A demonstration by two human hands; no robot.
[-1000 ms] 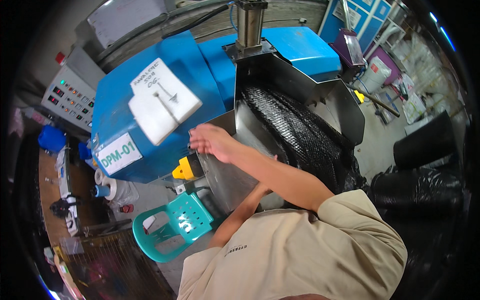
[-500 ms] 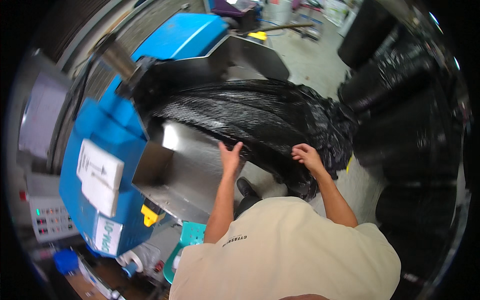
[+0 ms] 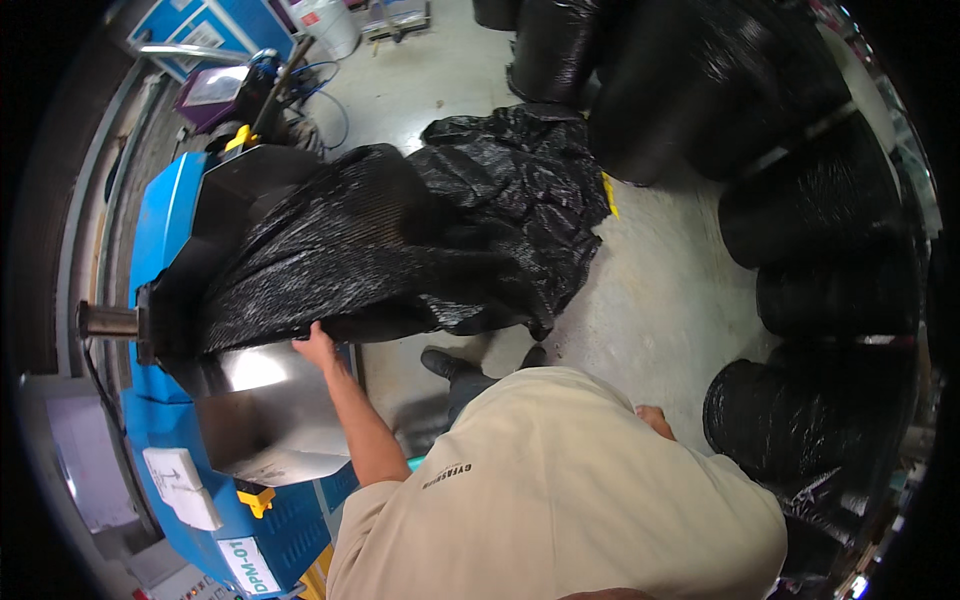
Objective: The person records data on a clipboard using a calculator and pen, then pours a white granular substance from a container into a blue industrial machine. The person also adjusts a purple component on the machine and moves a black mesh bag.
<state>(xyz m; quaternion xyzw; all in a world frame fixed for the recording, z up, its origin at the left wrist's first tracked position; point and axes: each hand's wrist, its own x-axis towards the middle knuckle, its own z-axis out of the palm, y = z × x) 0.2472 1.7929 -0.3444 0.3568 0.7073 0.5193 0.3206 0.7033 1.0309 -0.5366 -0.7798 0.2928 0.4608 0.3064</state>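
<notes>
A wide length of black plastic film (image 3: pixel 330 240) with a fine crinkled texture runs out of a blue machine (image 3: pixel 165 220), over its metal tray (image 3: pixel 270 420), and down onto the floor in a crumpled heap. At the near edge of the film, beside the tray, my left hand (image 3: pixel 318 347) has its thumb up and its fingers closed on that edge. My right hand (image 3: pixel 655 420) hangs low beside my body, away from the film. The shirt covers its forearm, and its fingers are too small and partly hidden to read.
Large rolls wrapped in black film (image 3: pixel 810 210) stand along the right and far right. Behind the machine are a purple unit (image 3: pixel 215 95), a blue hose (image 3: pixel 345 110) and a white bucket (image 3: pixel 328 28). A yellow clamp (image 3: pixel 257 500) sticks out at the tray's near side.
The view has turned right, and the machine now sits farther left. My right hand has left the film's edge and dropped to my side. My left hand has closed on the film's edge.
</notes>
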